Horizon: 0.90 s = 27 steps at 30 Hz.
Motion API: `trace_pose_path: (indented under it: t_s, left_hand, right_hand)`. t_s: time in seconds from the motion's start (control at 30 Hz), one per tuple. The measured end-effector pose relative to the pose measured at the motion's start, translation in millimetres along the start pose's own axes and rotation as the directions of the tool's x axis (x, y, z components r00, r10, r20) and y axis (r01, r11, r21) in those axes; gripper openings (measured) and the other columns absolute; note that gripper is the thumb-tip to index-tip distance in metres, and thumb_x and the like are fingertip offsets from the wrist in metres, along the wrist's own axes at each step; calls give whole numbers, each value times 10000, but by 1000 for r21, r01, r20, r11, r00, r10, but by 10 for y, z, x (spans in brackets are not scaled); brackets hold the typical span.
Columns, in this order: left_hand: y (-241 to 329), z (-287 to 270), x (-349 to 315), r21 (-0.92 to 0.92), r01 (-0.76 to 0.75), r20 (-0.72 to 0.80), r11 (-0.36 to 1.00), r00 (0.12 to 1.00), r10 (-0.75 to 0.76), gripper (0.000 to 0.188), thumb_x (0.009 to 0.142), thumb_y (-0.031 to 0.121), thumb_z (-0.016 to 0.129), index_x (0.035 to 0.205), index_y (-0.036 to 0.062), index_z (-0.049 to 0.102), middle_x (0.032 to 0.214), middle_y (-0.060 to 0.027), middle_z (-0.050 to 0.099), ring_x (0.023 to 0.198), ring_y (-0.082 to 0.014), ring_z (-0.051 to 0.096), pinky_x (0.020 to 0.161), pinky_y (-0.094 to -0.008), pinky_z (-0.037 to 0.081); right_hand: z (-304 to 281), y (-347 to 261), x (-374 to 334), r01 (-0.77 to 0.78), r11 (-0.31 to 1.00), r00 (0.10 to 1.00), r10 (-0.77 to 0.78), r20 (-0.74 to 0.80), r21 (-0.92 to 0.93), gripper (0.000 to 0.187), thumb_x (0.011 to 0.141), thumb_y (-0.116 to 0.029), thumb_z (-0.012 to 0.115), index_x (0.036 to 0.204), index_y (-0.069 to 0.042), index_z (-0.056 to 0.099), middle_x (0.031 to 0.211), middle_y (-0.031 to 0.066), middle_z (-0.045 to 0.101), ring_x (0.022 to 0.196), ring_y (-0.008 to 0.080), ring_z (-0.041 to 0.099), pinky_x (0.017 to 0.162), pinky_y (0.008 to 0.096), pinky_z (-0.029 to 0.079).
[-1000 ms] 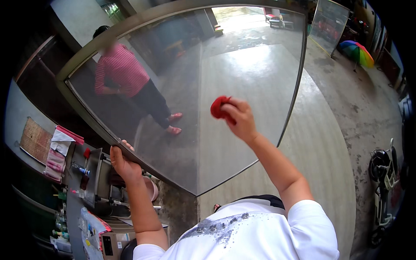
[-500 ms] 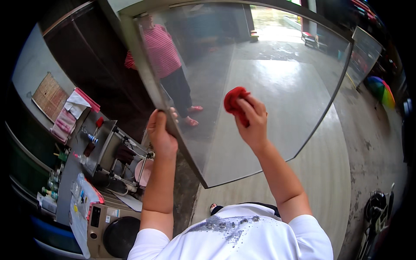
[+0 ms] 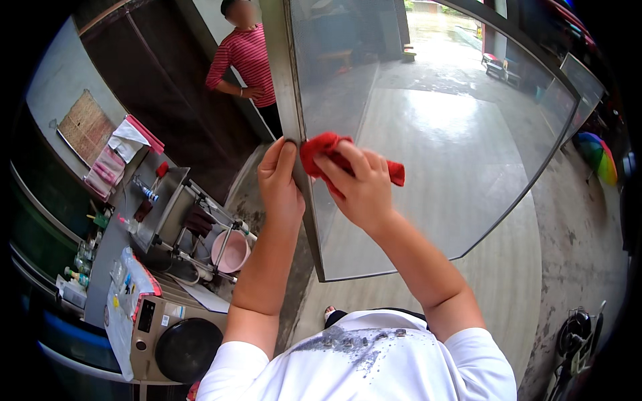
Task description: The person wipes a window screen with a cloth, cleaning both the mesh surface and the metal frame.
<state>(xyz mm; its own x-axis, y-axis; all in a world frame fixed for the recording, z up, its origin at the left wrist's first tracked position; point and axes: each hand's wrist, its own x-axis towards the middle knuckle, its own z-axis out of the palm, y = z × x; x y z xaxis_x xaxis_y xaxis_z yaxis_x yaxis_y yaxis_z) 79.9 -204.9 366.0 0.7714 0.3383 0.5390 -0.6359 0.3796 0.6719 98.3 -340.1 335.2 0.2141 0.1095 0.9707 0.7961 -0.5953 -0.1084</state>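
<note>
Fingers of the left hand are clamping the grey metal frame of the large glass pane; beside it, the right hand is pressing a crumpled red cloth against the glass. Loosened grip could be letting the pane swing.

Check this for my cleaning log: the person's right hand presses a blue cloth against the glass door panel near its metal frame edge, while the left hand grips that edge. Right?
Not quite. In the head view the cloth is red, not blue. The rest holds: the right hand presses it against the glass door panel near the metal frame edge, and the left hand grips that edge.
</note>
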Motion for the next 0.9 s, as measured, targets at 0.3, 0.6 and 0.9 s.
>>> trace_pose_path:
  t_s: [0.3,0.6,0.9]
  left_hand:
    - [-57,-75,59,67,-18,17,998,1000,17,179,922,105,603,1059,-3,643,914,-66,680,748,-101,624,686,-245,514]
    - [60,12,46,59,-30,21,998,999,28,202,916,153,624,1060,12,643,946,-92,684,815,-126,630,759,-248,499]
    - [146,-163,3,98,-54,-11,994,998,56,178,938,158,584,1042,23,638,936,-81,685,807,-124,630,726,-246,498]
  right_hand:
    - [-16,134,-43,97,995,994,-97,45,3,333,669,-172,676,992,-253,684,1057,-57,555,902,159,544,748,323,434]
    - [42,20,-236,126,992,990,-124,66,-23,311,703,-165,632,998,-253,677,1077,-57,542,922,158,534,755,323,429]
    - [52,64,-438,112,994,983,-113,143,17,355,700,-140,665,1034,-257,675,1081,-51,539,934,162,540,773,332,436]
